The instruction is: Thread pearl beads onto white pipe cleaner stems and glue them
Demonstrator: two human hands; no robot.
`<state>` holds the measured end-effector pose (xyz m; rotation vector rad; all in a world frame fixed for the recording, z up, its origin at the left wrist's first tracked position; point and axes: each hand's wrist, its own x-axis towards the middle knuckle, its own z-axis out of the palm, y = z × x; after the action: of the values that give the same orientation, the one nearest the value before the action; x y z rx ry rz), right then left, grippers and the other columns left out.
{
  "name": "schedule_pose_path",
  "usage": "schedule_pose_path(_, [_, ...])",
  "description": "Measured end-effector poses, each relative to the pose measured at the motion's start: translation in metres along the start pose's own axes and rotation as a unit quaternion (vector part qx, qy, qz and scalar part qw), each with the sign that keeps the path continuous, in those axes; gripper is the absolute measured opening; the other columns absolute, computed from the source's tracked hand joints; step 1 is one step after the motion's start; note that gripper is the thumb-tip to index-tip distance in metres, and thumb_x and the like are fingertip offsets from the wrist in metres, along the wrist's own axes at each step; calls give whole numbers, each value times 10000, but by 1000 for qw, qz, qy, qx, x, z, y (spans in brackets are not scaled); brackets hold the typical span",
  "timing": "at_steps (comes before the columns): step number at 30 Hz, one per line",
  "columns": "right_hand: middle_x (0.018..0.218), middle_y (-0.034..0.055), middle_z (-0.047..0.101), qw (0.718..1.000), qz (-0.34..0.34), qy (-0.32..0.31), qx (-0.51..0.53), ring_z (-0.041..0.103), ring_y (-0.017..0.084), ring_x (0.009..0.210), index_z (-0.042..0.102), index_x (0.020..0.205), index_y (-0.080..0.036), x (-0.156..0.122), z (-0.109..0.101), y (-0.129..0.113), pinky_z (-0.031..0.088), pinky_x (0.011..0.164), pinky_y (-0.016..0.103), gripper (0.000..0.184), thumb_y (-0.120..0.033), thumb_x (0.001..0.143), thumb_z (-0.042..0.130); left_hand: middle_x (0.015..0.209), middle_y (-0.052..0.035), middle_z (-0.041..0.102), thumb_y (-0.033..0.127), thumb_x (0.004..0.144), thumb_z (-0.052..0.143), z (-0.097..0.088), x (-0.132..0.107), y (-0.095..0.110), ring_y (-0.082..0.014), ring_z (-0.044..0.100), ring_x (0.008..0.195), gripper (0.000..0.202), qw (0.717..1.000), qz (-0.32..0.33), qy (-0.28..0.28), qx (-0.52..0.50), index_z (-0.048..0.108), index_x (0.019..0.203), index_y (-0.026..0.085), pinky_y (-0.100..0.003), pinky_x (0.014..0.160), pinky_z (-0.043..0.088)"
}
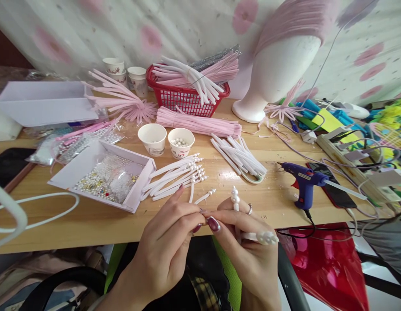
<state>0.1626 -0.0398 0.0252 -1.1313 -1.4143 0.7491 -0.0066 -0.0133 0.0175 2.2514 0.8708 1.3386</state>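
My left hand (166,244) and my right hand (252,255) meet at the fingertips over the table's front edge. Between the fingers of my right hand are white pipe cleaners with pearl beads at their ends; one beaded end (235,197) points up, another (266,238) points right. My left thumb and fingers are pinched together, and what they grip is hidden. Just beyond my hands lie a single short beaded stem (205,196) and a row of beaded white pipe cleaners (174,175). A bundle of plain white pipe cleaners (241,157) lies behind my right hand.
A white box of loose beads (143,183) stands left, near two paper cups (151,140). Pink pipe cleaners (197,122) and a red basket (187,101) are behind. On the right are a blue glue gun (305,181), a phone (339,194), cables and a foam head (278,73).
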Motion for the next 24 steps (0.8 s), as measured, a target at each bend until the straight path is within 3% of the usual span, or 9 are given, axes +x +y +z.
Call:
schedule_pose_path(7, [774,-13,696,1000,16,6,19,606,140,660,853,968,-314,1,0,3,512,618,263,278,-77,905,721,1019,-50,775,-38,932,457,1,-2,1,-171,748,1001,347,1000,-11,-2,-16,651,1100,196,-408,1171,498])
schedule_pose_path(12, [813,0,726,999,24,12,33,616,141,666,859,967,-310,1,0,0,503,575,247,259,-89,892,748,1018,-45,765,-46,922,482,1,-2,2,-155,745,1018,333,1000,-11,4,-17,653,1084,189,-330,1172,480])
schedule_pose_path(16, [796,-13,705,1000,-7,6,-19,575,117,608,851,985,-298,1,-2,-2,476,535,232,288,-54,868,751,1002,-42,752,-68,911,475,3,-2,2,-129,735,977,337,1000,-5,6,-3,644,1066,180,-272,1151,474])
schedule_pose_path(21, [801,-19,688,997,-41,3,-65,588,120,638,826,993,-293,1,-3,2,465,546,233,313,-26,883,703,1003,-58,758,-66,909,466,5,-1,1,-147,739,940,334,1000,-8,1,5,640,1080,161,-352,1180,474])
schedule_pose_path(24, [812,-14,690,996,-46,4,-72,599,123,651,820,996,-284,1,-2,3,459,539,231,308,-26,885,694,1001,-55,757,-68,907,472,5,0,0,-140,737,930,330,1000,-12,3,1,649,1077,152,-351,1207,448])
